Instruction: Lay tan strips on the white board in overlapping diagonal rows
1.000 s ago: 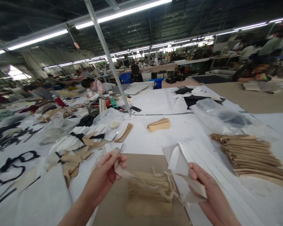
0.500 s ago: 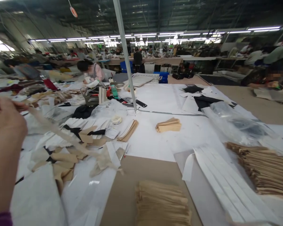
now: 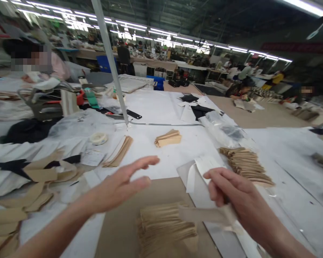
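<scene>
My left hand reaches over the table with its thumb and fingers apart and nothing in it. On the right, my right hand has its fingers curled, and a pale fabric strip, smeared by motion, trails left from beneath it. Below and between the hands lies a stack of tan fabric pieces on a brown board. White strips lie on a grey sheet just behind my right hand. A small tan bundle rests on the white surface farther off.
Another tan stack and a clear plastic bag sit at the right. To the left are a tape roll, tan and white scraps and a metal post. A co-worker sits at far left.
The view has swung right. My left hand, earlier raised at the left with a pale strip, is now empty over the table. My right hand has come into view with a strip.
</scene>
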Demonstrator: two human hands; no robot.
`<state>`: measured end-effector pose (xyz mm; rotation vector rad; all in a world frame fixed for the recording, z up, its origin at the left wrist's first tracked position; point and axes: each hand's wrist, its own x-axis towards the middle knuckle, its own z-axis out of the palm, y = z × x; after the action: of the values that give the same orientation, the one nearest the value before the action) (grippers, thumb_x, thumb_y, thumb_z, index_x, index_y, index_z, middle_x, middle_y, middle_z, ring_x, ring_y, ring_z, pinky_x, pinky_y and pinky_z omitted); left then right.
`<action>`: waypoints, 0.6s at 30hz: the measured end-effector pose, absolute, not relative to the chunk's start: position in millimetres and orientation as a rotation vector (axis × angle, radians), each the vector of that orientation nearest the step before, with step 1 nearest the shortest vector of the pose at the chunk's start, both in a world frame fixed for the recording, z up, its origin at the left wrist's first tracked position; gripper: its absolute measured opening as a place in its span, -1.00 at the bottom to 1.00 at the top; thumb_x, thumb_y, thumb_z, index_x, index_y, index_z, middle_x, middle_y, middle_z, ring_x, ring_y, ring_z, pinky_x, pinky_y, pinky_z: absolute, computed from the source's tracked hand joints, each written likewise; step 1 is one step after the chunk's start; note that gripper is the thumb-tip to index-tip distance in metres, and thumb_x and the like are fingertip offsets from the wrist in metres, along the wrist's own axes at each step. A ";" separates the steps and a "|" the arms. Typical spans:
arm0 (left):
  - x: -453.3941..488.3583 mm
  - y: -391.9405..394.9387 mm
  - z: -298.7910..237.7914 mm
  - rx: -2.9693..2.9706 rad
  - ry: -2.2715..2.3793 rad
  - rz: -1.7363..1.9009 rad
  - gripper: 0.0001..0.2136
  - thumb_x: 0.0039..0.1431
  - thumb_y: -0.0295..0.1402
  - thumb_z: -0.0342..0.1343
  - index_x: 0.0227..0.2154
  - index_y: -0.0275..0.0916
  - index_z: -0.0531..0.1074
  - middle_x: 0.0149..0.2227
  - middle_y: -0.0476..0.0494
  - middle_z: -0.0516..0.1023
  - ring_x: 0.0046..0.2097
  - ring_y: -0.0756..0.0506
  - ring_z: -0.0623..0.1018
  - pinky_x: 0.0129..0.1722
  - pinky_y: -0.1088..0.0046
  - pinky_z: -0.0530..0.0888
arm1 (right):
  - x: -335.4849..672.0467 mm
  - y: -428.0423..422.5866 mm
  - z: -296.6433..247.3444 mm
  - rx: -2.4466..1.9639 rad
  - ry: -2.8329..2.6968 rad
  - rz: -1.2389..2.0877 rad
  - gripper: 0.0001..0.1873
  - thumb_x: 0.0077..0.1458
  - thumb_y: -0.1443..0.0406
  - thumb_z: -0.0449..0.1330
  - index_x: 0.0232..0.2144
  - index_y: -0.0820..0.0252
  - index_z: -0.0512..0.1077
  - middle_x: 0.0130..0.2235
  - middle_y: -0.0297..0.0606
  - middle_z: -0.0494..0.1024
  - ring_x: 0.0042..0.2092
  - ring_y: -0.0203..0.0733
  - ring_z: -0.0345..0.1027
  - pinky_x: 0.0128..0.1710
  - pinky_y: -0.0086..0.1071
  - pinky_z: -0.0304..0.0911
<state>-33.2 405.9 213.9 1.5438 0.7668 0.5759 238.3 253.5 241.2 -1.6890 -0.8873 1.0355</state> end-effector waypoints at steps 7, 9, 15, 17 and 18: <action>62.4 314.9 199.5 1.375 0.553 0.515 -0.70 0.02 -0.30 0.22 -0.15 -0.19 0.41 -0.27 -0.09 0.47 -0.22 -0.08 0.44 -0.22 0.45 0.36 | 208.1 288.4 235.4 -1.563 -1.196 0.981 -0.75 0.18 0.13 0.09 -0.37 0.17 0.44 -0.54 -0.41 0.44 -0.50 -0.34 0.29 -0.45 -0.48 0.21; 65.7 311.1 200.1 1.468 0.628 0.449 -0.82 0.13 -0.21 0.10 -0.33 -0.20 0.44 -0.43 0.00 0.39 -0.37 -0.02 0.35 -0.38 0.50 0.27 | 217.8 284.8 230.0 -1.572 -1.257 0.944 -0.75 0.19 0.13 0.08 -0.38 0.16 0.43 -0.49 -0.41 0.47 -0.49 -0.36 0.27 -0.45 -0.49 0.19; 36.9 327.7 209.3 1.588 0.946 0.258 -0.64 0.14 0.01 -0.01 -0.41 -0.20 0.43 -0.62 0.11 0.13 -0.55 0.04 0.15 -0.57 0.52 0.06 | 265.4 263.3 223.0 -1.428 -1.418 1.467 -0.66 0.14 0.04 0.10 -0.40 0.19 0.44 -0.54 -0.43 0.37 -0.60 -0.44 0.00 -0.63 -0.53 -0.09; 16.9 343.1 201.7 1.508 1.091 0.299 -0.60 0.10 0.07 -0.01 -0.39 -0.21 0.41 -0.64 0.14 0.03 -0.59 0.05 0.06 -0.60 0.53 0.01 | 287.9 257.8 218.6 -1.364 -1.467 1.583 -0.66 0.12 0.04 0.14 -0.39 0.20 0.46 -0.58 -0.45 0.30 -0.59 -0.43 -0.04 -0.62 -0.51 -0.12; 4.9 351.2 195.4 1.490 1.155 0.326 -0.58 0.08 0.09 -0.01 -0.39 -0.22 0.40 -0.64 0.14 0.01 -0.59 0.06 0.04 -0.61 0.53 -0.01 | 300.5 255.8 214.6 -1.370 -1.482 1.590 -0.67 0.11 0.05 0.15 -0.39 0.21 0.47 -0.60 -0.46 0.26 -0.58 -0.43 -0.04 -0.60 -0.50 -0.13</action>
<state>4.9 351.2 195.4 1.4897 1.1548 0.3258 300.5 255.8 214.6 -1.3703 -1.4818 1.5895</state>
